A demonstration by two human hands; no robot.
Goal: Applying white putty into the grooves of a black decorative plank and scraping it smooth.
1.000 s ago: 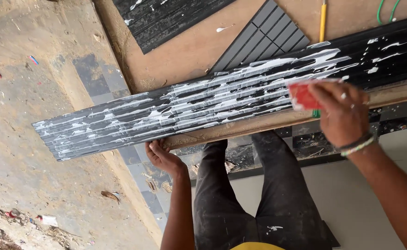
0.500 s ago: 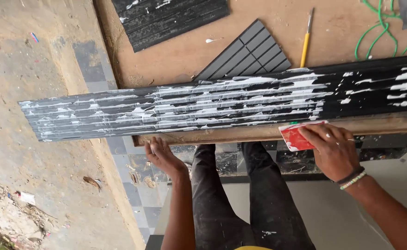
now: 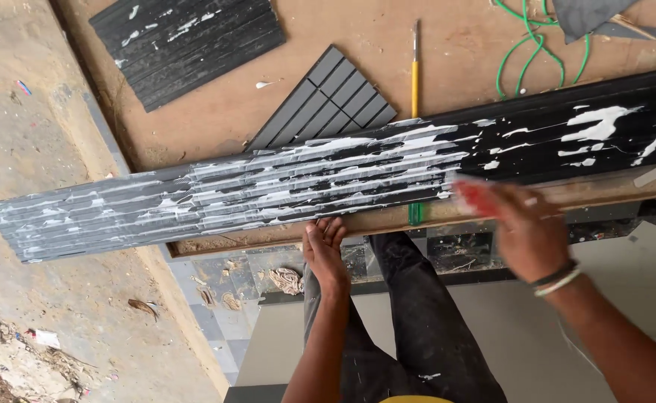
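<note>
Panel (image 3: 283, 190): long black fluted strip, lying flat on the table (image 3: 216, 112) just beyond your hands, its far-left end overhanging the table edge past your left hand. White adhesive is smeared thick along the ribs above your left hand, only in blotches beyond your right.

Handling, as a judgement: long and thin, so probably light but whippy; it'll likely sag if lifted from one end. The wet face looks slippery and messy. Take it by the near long edge or from underneath, two hands well apart, never on the coated ribs.

Left hand (image 3: 324, 250): arm reaching straight forward, fingers curled over the near edge of the table right below the panel, bracing. It grips the edge, nothing else held.

Right hand (image 3: 522, 231): arm coming in from your right, palm down at the panel's near edge, closed around a red flat spreader (image 3: 471, 195). That hand is motion-blurred, so the exact finger grip is unclear.

Beyond the panel from your hands: yellow-handled brush (image 3: 415, 71), grey ribbed offcut (image 3: 328, 101), second black panel piece (image 3: 186, 41), green cable (image 3: 526, 48).
</note>
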